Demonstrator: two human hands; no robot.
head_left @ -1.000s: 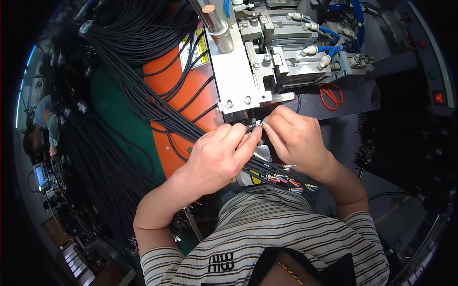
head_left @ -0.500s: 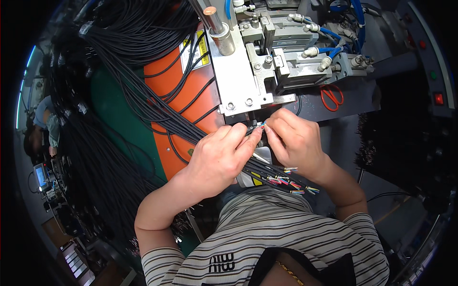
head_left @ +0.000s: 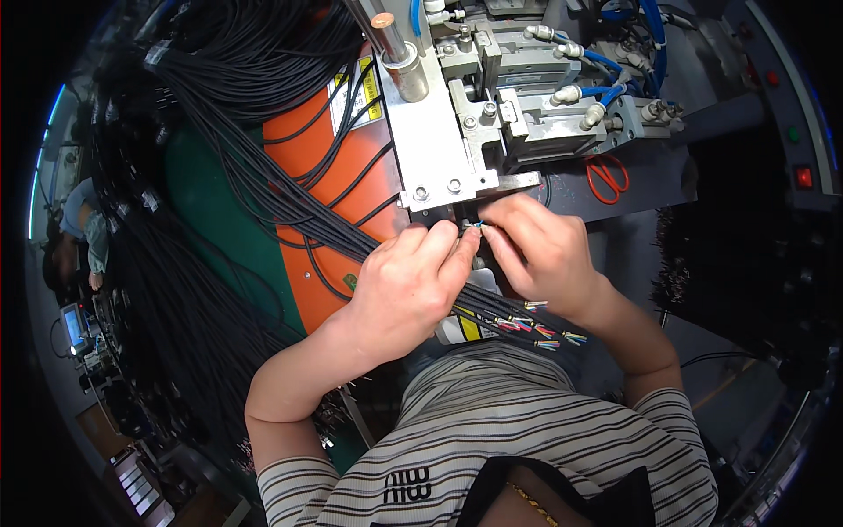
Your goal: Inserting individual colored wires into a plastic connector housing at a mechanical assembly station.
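Closely bunched smooth cables (head_left: 338, 229), fingers (head_left: 458, 263) pinching wires (head_left: 479, 226)

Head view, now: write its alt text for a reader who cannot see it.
A person's left hand and right hand pinch fine coloured wires at their fingertips, beside a metal fixture. Black cables cross an orange surface and pass under the left hand, their coloured ends showing to its right.

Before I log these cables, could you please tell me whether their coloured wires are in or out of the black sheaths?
Out at their tips: the coloured wires visibly stick out past the black sheaths.
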